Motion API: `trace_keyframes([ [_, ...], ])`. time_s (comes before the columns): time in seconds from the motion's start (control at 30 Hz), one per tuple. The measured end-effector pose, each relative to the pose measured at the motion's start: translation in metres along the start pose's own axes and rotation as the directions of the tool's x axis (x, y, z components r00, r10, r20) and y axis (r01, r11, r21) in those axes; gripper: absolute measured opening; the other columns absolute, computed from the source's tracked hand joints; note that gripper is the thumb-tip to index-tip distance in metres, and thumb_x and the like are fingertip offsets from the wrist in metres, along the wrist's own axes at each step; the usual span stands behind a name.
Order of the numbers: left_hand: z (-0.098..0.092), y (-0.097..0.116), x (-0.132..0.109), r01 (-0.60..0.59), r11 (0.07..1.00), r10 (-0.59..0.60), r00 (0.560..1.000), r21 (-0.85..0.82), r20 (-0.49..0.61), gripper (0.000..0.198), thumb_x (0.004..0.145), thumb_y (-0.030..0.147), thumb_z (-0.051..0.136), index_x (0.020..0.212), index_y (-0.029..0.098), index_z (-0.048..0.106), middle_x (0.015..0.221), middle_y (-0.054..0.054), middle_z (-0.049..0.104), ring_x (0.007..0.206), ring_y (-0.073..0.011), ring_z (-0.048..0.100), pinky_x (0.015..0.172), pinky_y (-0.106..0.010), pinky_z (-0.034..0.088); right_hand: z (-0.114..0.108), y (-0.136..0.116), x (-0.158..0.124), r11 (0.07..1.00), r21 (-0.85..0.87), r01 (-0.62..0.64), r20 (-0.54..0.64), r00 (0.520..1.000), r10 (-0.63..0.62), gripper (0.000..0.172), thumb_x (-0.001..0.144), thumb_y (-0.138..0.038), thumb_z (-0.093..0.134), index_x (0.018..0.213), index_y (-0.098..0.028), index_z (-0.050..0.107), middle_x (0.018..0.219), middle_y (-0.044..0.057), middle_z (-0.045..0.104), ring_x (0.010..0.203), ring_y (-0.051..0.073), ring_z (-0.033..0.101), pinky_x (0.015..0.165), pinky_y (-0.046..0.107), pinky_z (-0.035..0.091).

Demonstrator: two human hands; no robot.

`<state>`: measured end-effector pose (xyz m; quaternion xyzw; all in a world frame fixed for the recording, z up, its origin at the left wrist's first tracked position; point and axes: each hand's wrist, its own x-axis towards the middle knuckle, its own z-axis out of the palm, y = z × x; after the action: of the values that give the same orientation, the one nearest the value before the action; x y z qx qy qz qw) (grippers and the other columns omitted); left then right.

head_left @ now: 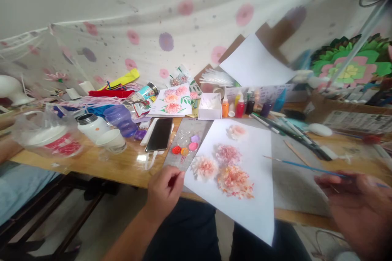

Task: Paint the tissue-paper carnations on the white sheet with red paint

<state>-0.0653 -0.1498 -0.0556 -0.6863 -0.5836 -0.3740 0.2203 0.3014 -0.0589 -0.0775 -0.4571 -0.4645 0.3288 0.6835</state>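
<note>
Right hand (358, 206) pinches blue brush (312, 169), tip over right edge of white paper (259, 214), seemingly to clear flowers (235, 181); left hand (165, 189) curled beside paper, can't tell if gripping. Paint blobs (193, 146) lie beyond, probably for reach.

There are four flowers (235, 181) on one sheet (257, 216), four dabs of paint (177, 149), one held paintbrush (312, 168), one phone (159, 134) and one paper cup (112, 142).

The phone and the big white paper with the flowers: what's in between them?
In the head view, a clear palette with red, orange, pink and purple blobs lies between the phone and the paper.
</note>
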Motion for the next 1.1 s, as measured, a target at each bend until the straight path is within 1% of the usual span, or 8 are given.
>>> trace_keyframes([
  [0.07, -0.001, 0.002, -0.006, 0.005, 0.999, -0.006, 1.0, -0.039, -0.012, 0.02, 0.089, 0.014, 0.055, 0.07, 0.02, 0.052, 0.054, 0.006, 0.051, 0.047, -0.0072, 0.048, 0.051, -0.02, 0.039, 0.031, -0.017, 0.006, 0.999, 0.052, 0.002, 0.065, 0.998, -0.005, 0.011, 0.086, -0.039, 0.06, 0.081, -0.035, 0.069, 0.082, 0.005, 0.063, 0.071, 0.017, 0.065, 0.068, 0.039, 0.055],
  [0.17, 0.0, 0.004, -0.008, 0.01, 0.996, -0.011, 1.0, -0.086, -0.015, 0.02, 0.087, 0.01, 0.055, 0.07, 0.02, 0.05, 0.054, 0.005, 0.048, 0.047, -0.0075, 0.046, 0.05, -0.021, 0.037, 0.086, -0.038, 0.019, 0.998, -0.005, 0.06, 0.291, 0.955, -0.056, 0.01, 0.084, -0.041, 0.064, 0.088, -0.036, 0.072, 0.086, 0.003, 0.072, 0.079, 0.019, 0.07, 0.077, 0.039, 0.057],
  [0.3, 0.001, 0.005, -0.009, -0.034, 0.992, 0.034, 0.999, -0.123, -0.002, 0.019, 0.084, 0.005, 0.056, 0.073, 0.019, 0.051, 0.057, 0.003, 0.051, 0.051, -0.0099, 0.049, 0.051, -0.024, 0.037, 0.143, -0.043, 0.036, 0.963, -0.13, 0.235, 0.627, 0.772, -0.104, 0.012, 0.08, -0.034, 0.069, 0.086, -0.029, 0.077, 0.085, 0.003, 0.076, 0.081, 0.019, 0.071, 0.077, 0.033, 0.057],
  [0.43, 0.003, 0.007, -0.011, -0.065, 0.99, 0.068, 0.997, -0.129, 0.02, 0.018, 0.081, 0.001, 0.056, 0.075, 0.018, 0.053, 0.057, 0.0, 0.054, 0.054, -0.0118, 0.05, 0.052, -0.026, 0.038, 0.165, -0.033, 0.043, 0.914, -0.135, 0.383, 0.748, 0.644, -0.16, 0.016, 0.084, -0.03, 0.061, 0.09, -0.029, 0.076, 0.088, 0.001, 0.076, 0.079, 0.015, 0.07, 0.07, 0.026, 0.054],
  [0.57, 0.002, 0.006, -0.01, -0.079, 0.983, 0.088, 0.995, -0.163, 0.049, 0.018, 0.078, 0.0, 0.057, 0.074, 0.017, 0.054, 0.055, -0.001, 0.053, 0.053, -0.0123, 0.048, 0.052, -0.026, 0.038, 0.167, -0.027, 0.041, 0.872, -0.132, 0.471, 0.793, 0.578, -0.192, 0.019, 0.086, -0.026, 0.059, 0.094, -0.028, 0.076, 0.088, 0.001, 0.075, 0.076, 0.012, 0.068, 0.066, 0.023, 0.052],
  [0.83, 0.002, 0.003, -0.013, -0.075, 0.981, 0.094, 0.99, -0.182, 0.101, 0.017, 0.077, 0.0, 0.057, 0.077, 0.017, 0.055, 0.055, 0.0, 0.054, 0.052, -0.0123, 0.047, 0.05, -0.026, 0.038, 0.17, -0.021, 0.043, 0.855, -0.11, 0.507, 0.809, 0.545, -0.219, 0.018, 0.087, -0.03, 0.059, 0.094, -0.026, 0.075, 0.085, 0.001, 0.075, 0.073, 0.012, 0.068, 0.064, 0.023, 0.052],
  [1.0, 0.002, 0.004, -0.012, -0.086, 0.983, 0.104, 0.988, -0.161, 0.112, 0.017, 0.077, 0.001, 0.058, 0.078, 0.017, 0.055, 0.056, 0.0, 0.055, 0.052, -0.0127, 0.048, 0.049, -0.027, 0.04, 0.172, -0.018, 0.044, 0.876, -0.131, 0.465, 0.803, 0.568, -0.182, 0.017, 0.086, -0.031, 0.061, 0.092, -0.029, 0.076, 0.085, 0.001, 0.075, 0.072, 0.013, 0.069, 0.061, 0.024, 0.052],
  [1.1, 0.0, 0.006, -0.008, -0.109, 0.986, 0.122, 0.987, -0.125, 0.105, 0.017, 0.077, 0.001, 0.058, 0.078, 0.017, 0.056, 0.055, -0.001, 0.056, 0.051, -0.0127, 0.05, 0.049, -0.026, 0.041, 0.172, -0.021, 0.044, 0.907, -0.132, 0.4, 0.771, 0.617, -0.16, 0.015, 0.084, -0.031, 0.064, 0.091, -0.031, 0.077, 0.089, 0.0, 0.076, 0.076, 0.014, 0.07, 0.064, 0.025, 0.053],
])
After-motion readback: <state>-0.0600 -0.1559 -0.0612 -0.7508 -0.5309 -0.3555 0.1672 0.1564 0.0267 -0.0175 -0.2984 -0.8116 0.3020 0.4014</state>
